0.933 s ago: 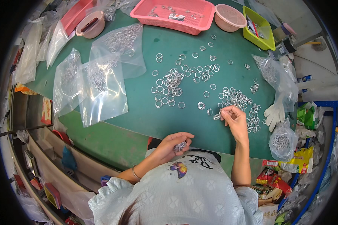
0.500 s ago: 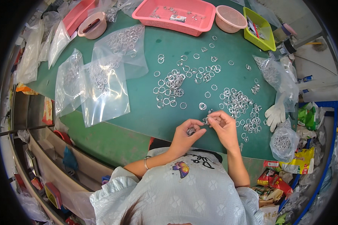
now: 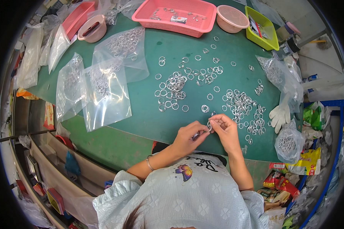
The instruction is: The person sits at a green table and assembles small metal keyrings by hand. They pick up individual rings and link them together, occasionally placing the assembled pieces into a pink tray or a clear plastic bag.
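My left hand point(image 3: 188, 136) is closed around several silver rings, whose edges show between the curled fingers. Pinched between the fingertips of my right hand point(image 3: 226, 129) is a silver ring point(image 3: 209, 126), with the left fingertips touching its other side. Both hands are above the near edge of the green table point(image 3: 149, 126). Just beyond them lies a small stack of rings point(image 3: 205, 108). To the right spreads a large loose pile of rings point(image 3: 239, 105); a second pile point(image 3: 176, 82) sits farther off to the left, with scattered rings behind.
Clear plastic bags of rings point(image 3: 107, 103) lie on the left. Along the far edge stand a pink basket point(image 3: 202, 28), a pink bowl point(image 3: 231, 24) and a green basket point(image 3: 269, 44). A white glove point(image 3: 279, 116) and a bagged bundle of rings point(image 3: 288, 150) are at the right edge.
My left hand has turned so its back faces up more and hides most of its rings. The fingertips of both hands have come together at the pinched ring. The view shifted slightly.
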Demonstrator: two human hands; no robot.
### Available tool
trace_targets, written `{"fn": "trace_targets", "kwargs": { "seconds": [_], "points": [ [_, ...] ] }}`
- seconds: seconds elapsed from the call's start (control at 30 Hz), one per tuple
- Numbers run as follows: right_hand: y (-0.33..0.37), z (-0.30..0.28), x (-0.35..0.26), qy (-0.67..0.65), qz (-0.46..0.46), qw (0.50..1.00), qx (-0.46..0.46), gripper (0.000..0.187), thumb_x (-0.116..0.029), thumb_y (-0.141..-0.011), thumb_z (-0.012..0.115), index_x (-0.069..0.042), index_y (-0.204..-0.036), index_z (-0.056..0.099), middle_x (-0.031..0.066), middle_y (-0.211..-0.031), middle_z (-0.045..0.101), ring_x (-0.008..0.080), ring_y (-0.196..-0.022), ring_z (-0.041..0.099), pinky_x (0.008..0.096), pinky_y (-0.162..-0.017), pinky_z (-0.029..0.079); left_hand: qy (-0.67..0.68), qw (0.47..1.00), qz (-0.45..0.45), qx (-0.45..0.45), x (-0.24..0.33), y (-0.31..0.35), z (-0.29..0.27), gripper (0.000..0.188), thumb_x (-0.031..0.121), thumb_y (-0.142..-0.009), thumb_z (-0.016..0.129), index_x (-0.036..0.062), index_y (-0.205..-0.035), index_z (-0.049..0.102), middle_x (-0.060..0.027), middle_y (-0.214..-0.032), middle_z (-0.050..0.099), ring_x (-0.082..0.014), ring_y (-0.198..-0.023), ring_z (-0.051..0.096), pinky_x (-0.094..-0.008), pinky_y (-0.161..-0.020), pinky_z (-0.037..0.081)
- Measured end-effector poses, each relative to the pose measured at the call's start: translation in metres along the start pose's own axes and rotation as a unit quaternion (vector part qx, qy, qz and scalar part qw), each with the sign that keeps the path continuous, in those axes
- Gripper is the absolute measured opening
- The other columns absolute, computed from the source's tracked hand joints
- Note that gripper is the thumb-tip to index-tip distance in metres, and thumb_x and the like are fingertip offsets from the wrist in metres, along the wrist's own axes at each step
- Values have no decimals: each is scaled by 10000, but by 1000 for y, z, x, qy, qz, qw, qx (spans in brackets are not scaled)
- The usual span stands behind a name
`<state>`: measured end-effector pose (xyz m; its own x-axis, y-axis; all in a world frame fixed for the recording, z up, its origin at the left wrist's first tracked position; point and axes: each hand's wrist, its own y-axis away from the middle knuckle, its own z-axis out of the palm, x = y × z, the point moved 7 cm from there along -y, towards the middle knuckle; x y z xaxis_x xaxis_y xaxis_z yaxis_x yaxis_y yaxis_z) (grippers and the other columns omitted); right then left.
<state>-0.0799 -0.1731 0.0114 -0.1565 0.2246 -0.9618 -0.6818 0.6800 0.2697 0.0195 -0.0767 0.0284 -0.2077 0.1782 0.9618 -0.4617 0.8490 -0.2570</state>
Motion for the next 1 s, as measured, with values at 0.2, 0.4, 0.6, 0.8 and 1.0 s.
{"fn": "trace_targets", "kwargs": {
  "seconds": [0.2,0.4,0.6,0.8,1.0],
  "points": [
    [1,9,9,-102,57,991,-63,122,-95,-885,559,18,-922,587,39,-770,606,97,-657,555,222,-601,440,287,939,-185,-54,-30,6,4,68,65,-837,597,9,-861,567,-7,-684,482,-66,-554,416,-204,-455,303],
    [3,15,9,-168,85,979,-78,125,-102,-888,559,15,-927,582,48,-776,611,105,-658,560,227,-586,440,519,799,-299,-62,-39,16,21,175,201,-906,552,38,-960,516,22,-696,429,-31,-543,329,-169,-422,244],
    [1,13,3,-139,52,987,-61,112,-91,-878,573,11,-924,585,27,-735,589,74,-635,527,206,-568,421,579,722,-379,-28,-31,18,26,193,223,-927,512,37,-976,513,28,-728,409,-15,-540,323,-142,-407,228],
    [5,16,1,-120,86,986,-79,101,-73,-871,563,11,-925,575,24,-706,569,74,-572,504,202,-500,396,491,793,-357,-48,-33,15,14,160,186,-930,493,31,-964,512,17,-704,431,-33,-527,351,-158,-401,229],
    [6,20,3,-188,138,966,-108,110,-76,-884,530,10,-951,546,49,-690,549,75,-498,459,205,-396,341,404,845,-346,-52,-32,15,10,132,171,-927,502,42,-917,529,3,-768,508,-32,-546,361,-171,-421,230]
  ]
}}
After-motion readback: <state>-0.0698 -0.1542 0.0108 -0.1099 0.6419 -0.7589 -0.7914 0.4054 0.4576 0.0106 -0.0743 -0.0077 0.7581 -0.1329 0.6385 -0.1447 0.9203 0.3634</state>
